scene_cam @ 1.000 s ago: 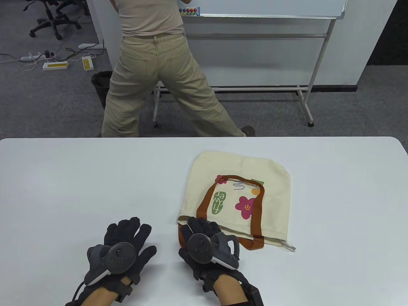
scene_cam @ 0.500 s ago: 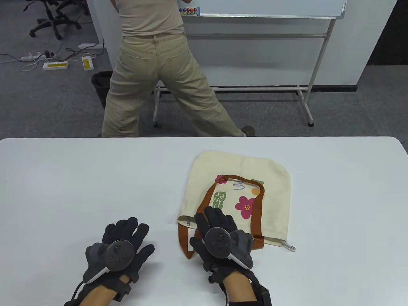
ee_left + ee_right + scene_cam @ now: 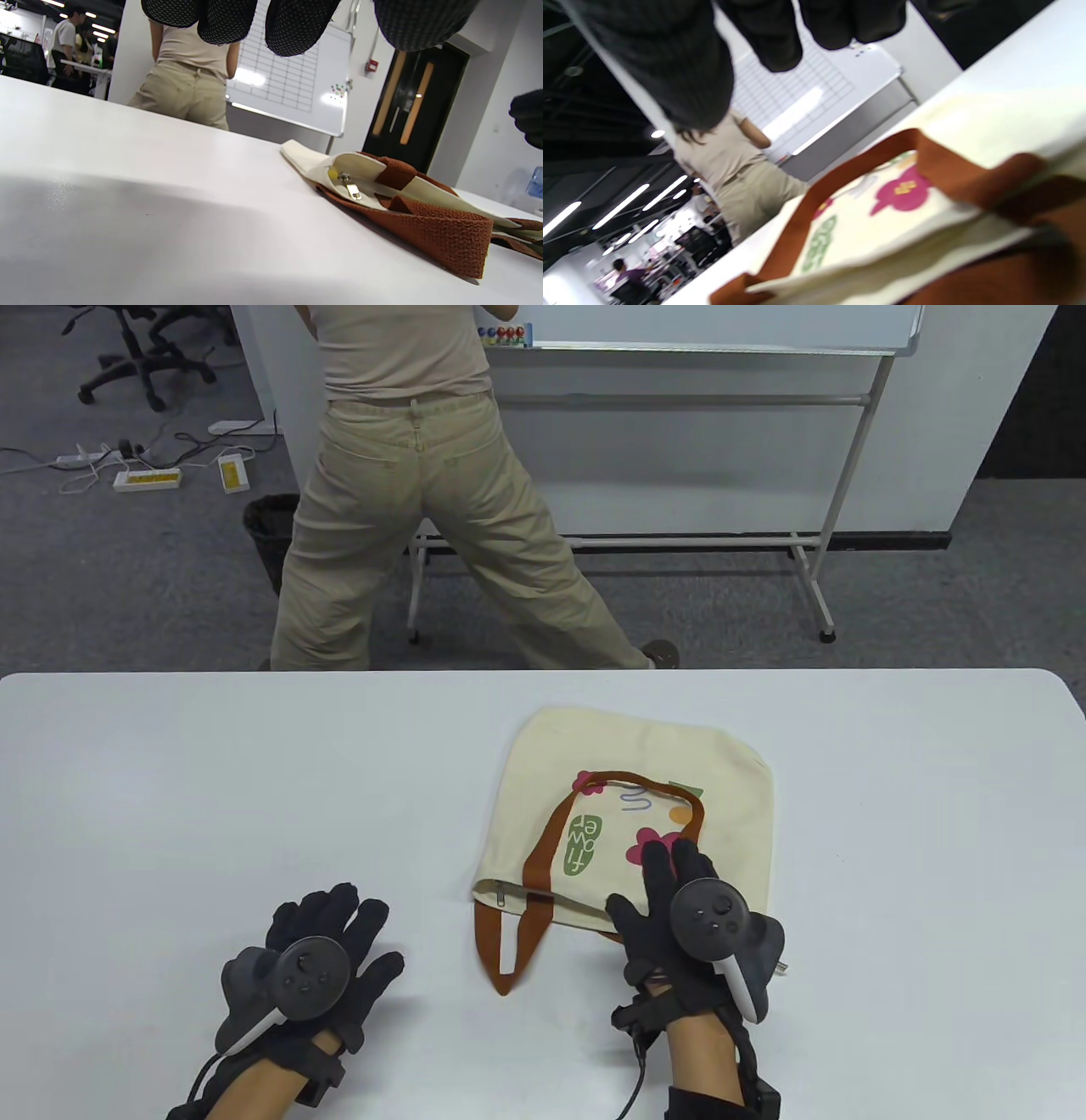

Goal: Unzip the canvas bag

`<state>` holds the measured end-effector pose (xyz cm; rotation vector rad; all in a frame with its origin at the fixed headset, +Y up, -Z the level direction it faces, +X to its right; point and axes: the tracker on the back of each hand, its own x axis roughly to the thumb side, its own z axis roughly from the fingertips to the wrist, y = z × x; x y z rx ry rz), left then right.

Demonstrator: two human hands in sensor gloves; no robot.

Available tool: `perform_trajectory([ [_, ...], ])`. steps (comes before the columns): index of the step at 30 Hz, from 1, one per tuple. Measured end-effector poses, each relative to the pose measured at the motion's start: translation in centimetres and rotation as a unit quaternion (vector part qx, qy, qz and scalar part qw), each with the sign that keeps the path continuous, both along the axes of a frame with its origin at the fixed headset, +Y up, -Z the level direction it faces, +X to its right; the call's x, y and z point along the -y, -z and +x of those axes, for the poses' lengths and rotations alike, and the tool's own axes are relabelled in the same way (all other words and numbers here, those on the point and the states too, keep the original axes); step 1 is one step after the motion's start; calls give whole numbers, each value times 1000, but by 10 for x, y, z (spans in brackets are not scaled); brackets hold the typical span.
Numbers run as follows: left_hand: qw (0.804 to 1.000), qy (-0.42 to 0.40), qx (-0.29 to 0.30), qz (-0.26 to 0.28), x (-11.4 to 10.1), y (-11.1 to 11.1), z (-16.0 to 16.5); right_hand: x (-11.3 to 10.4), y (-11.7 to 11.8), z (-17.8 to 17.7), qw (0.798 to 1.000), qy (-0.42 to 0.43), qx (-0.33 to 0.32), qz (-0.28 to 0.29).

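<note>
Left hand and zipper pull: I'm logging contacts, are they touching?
Apart. The table view shows bare table between the left hand and the zipper pull; the left wrist view shows the pull lying untouched.

right hand (image 3: pixel 691 929) hides bag's (image 3: pixel 636 763) near corner

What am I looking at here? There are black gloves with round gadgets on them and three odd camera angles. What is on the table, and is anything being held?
These are a person's two hands in sensor gloves; the round gadget strapped on each is a tracker. One camera looks down at the white table; the other two sit on the wrists, so gloved fingers hang in from the top. The left hand rests flat on the table, holding nothing. The right hand lies over the near right part of a cream canvas bag with brown straps. Whether it grips anything cannot be told. The zipper pull shows at the bag's near left corner.
</note>
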<state>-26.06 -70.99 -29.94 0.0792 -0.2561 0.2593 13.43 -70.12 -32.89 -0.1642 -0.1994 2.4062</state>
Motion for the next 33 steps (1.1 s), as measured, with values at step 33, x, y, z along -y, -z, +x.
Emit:
perform_trajectory([
  [33, 999, -16, -8, -28, 6, 5, -5, 56, 11, 75, 978, -7, 146, -151],
])
